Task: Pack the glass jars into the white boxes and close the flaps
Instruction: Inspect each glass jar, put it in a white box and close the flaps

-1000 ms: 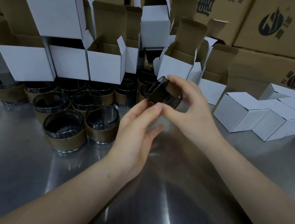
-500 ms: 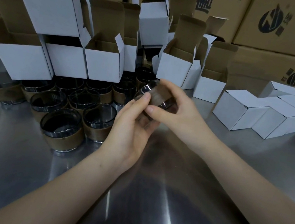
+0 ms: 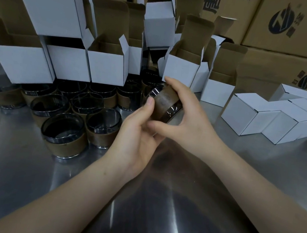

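Observation:
A dark glass jar with a brown band [image 3: 165,103] is tilted on its side above the metal table, held between both hands. My left hand [image 3: 139,134] cups it from below with the thumb on its rim. My right hand [image 3: 187,118] grips it from the right, fingers over the top and thumb underneath. Several more banded jars [image 3: 63,132] stand clustered at the left. Open white boxes [image 3: 106,68] with raised flaps stand behind them, one [image 3: 179,73] just beyond the held jar.
Three closed white boxes [image 3: 253,117] lie in a row at the right. Large brown cartons [image 3: 295,23] are stacked along the back. The steel table [image 3: 157,204] stretches toward me under my forearms.
The jar has been turned from mouth-facing-me to lying sideways with its band showing. My left hand has moved from touching it with its fingertips to cupping it underneath, and both hands have come slightly nearer.

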Tool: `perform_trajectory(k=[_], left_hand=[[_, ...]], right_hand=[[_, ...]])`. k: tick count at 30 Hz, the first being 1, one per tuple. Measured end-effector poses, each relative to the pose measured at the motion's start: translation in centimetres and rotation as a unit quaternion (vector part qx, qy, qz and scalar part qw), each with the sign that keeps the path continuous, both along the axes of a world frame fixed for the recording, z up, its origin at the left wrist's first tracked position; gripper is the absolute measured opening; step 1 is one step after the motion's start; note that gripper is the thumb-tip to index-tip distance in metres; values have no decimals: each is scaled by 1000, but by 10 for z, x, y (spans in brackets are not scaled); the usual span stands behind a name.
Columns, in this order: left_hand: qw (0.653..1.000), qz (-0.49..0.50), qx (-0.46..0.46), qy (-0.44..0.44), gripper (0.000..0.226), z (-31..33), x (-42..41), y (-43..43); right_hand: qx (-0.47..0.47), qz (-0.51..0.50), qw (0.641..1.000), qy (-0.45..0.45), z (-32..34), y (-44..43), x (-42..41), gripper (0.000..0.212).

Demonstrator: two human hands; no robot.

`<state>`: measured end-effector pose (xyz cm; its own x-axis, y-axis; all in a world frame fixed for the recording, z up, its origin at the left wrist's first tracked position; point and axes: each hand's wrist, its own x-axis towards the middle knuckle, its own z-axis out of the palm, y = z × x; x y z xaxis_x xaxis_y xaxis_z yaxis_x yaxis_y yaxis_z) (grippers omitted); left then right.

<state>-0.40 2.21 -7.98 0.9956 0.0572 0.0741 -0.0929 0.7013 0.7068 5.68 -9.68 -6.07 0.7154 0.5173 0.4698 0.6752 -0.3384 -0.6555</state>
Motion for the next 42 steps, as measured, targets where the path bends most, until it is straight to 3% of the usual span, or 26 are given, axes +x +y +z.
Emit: perform_trajectory(k=[7,10,12,16,19,24,29,36,42], left_hand=[[999,41,27,17,43,-2,1,-1],[994,76,70,27,50,-2,1,-2],[991,96,92,23,57,-2,1,-3],[985,132,115,13,62,-4,0,-5],[981,144,127,15,65,-7,0,-6],[976,160,147,14,67,-9,2,-5],[973,152,172,-10,51,-9,1,-5],[927,255,258,-91,54,3,-9,-10],[848,336,378,-158,56,5,-17,-9]], right_hand=[[63,19,996,68,9,-4,4,54],[157,-48,981,104,6,-6,15,34],[178,-109,973,100,3,-10,26,34],[81,-182,980,13,10,-15,50,49],[-9,-172,985,-6,22,-9,67,59],[-159,-236,956,-76,34,11,92,46],[-117,-288,944,-114,37,9,94,27],[-7,-177,964,-200,26,-17,57,17],[-3,3,973,-232,26,-34,26,13]])
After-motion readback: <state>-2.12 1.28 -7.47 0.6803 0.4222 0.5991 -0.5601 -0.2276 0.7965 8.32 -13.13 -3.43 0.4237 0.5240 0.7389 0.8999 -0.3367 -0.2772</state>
